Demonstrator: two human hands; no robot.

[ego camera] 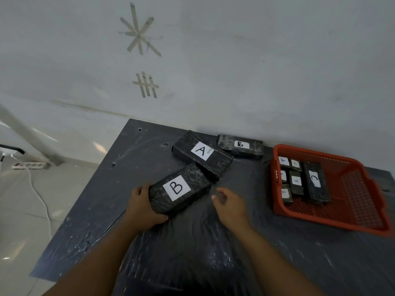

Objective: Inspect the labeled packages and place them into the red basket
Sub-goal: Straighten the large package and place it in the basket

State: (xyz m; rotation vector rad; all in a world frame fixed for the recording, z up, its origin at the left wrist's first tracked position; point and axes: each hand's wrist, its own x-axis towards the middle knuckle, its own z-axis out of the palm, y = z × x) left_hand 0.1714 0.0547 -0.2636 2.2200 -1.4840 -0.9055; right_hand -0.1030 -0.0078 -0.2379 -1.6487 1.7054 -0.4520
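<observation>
Three black packages with white labels lie on the dark table (192, 253). My left hand (143, 208) grips the near left end of the large package marked B (181, 189). Just right of that package, my right hand (229, 205) hovers with loosely curled fingers and holds nothing. Behind it a large package marked A (203, 155) leans at an angle, and a smaller package marked B (240, 146) lies by the wall. At the right stands the red basket (363, 189), holding several labeled packages in its left half, among them one marked C (316, 182).
The white wall (213, 60) with tape marks rises directly behind the table. Left of the table is a tiled floor with a power strip (30, 166) and a white cable. The basket's right half shows bare mesh.
</observation>
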